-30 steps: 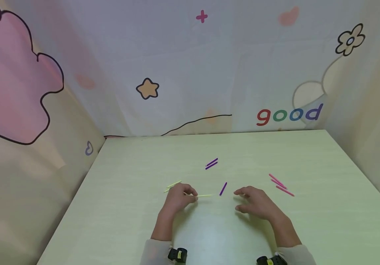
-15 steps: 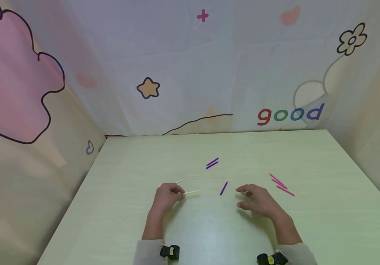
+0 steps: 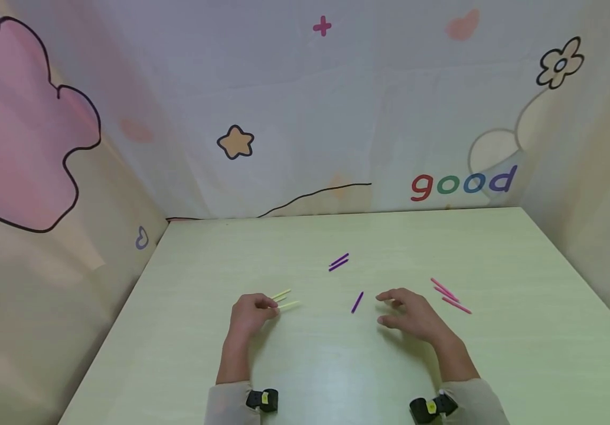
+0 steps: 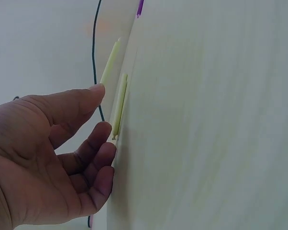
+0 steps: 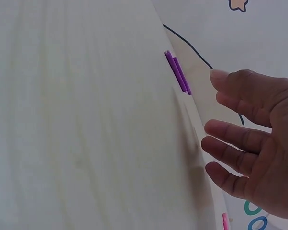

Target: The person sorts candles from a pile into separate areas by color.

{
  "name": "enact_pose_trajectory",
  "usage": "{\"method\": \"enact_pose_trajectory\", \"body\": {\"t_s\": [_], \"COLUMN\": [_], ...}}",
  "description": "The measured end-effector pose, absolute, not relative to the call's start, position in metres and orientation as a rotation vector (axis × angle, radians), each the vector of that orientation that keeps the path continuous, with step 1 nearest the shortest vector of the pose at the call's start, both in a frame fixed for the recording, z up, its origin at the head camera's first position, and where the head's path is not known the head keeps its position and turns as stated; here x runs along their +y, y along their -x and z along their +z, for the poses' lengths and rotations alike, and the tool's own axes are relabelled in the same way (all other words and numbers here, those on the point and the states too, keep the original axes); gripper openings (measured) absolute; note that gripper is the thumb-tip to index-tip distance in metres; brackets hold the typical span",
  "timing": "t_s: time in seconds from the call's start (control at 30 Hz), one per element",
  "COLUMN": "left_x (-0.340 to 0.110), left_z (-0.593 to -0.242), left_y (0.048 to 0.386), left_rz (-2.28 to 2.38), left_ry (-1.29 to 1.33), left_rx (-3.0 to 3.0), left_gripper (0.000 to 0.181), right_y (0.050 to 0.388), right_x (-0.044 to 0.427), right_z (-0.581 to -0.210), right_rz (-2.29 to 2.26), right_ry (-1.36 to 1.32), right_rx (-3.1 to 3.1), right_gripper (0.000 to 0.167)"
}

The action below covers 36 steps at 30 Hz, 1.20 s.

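My left hand (image 3: 251,314) pinches a short pale yellow stick (image 3: 289,304) between thumb and forefinger, just above the table on the left. Two more yellow sticks (image 3: 281,293) lie right behind it, partly covered by the fingers. In the left wrist view the held stick (image 4: 110,62) points up past the thumb tip, and another yellow stick (image 4: 120,105) lies on the tabletop near the other fingers. My right hand (image 3: 413,316) hovers with spread, relaxed fingers and holds nothing. Closest to it is a single purple stick (image 3: 357,302), a little to its left.
Two purple sticks (image 3: 339,262) lie side by side farther back on the pale table (image 3: 219,248). Three pink sticks (image 3: 450,295) lie to the right, beyond the right hand. A printed cloth (image 3: 294,88) hangs behind the table.
My left hand has carried the yellow stick leftward, from near the single purple stick to beside the other yellow sticks. The right hand has stayed nearly in place, slightly raised.
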<state>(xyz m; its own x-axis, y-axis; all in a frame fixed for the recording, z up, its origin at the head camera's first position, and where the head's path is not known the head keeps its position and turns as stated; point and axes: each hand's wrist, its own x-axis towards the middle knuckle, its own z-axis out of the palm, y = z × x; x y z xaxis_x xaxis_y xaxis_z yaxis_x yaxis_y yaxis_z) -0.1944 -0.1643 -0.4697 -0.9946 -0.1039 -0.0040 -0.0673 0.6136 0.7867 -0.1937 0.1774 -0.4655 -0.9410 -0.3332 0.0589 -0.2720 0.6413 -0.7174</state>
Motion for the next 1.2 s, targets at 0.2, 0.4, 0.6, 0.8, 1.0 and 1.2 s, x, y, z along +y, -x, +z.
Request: {"method": "enact_pose_trajectory", "body": {"t_s": [0.2, 0.4, 0.6, 0.8, 1.0, 1.2], "left_x": [-0.171, -0.174, -0.175, -0.175, -0.176, -0.176], "left_z": [-0.471, -0.472, -0.473, -0.473, -0.474, -0.476], "left_y": [0.197, 0.200, 0.200, 0.200, 0.201, 0.202], "left_rz": [-1.331, -1.323, -1.335, -1.300, -1.216, -1.216], "left_ry": [-0.220, -0.226, -0.262, -0.289, -0.303, -0.337], "left_rx": [-2.798, -2.794, -2.787, -2.792, -2.835, -2.841], "left_gripper": [0.006, 0.006, 0.006, 0.005, 0.005, 0.004], "right_y": [0.201, 0.209, 0.215, 0.222, 0.232, 0.241], "right_x": [0.176, 0.174, 0.171, 0.167, 0.164, 0.162], "right_z": [-0.468, -0.469, -0.470, -0.475, -0.479, -0.483], "right_rz": [-1.212, -1.212, -1.228, -1.280, -1.346, -1.345], "right_ry": [0.541, 0.573, 0.561, 0.515, 0.528, 0.542], "right_rx": [2.770, 2.773, 2.759, 2.711, 2.652, 2.664], "right_gripper": [0.040, 0.038, 0.038, 0.036, 0.033, 0.027]}}
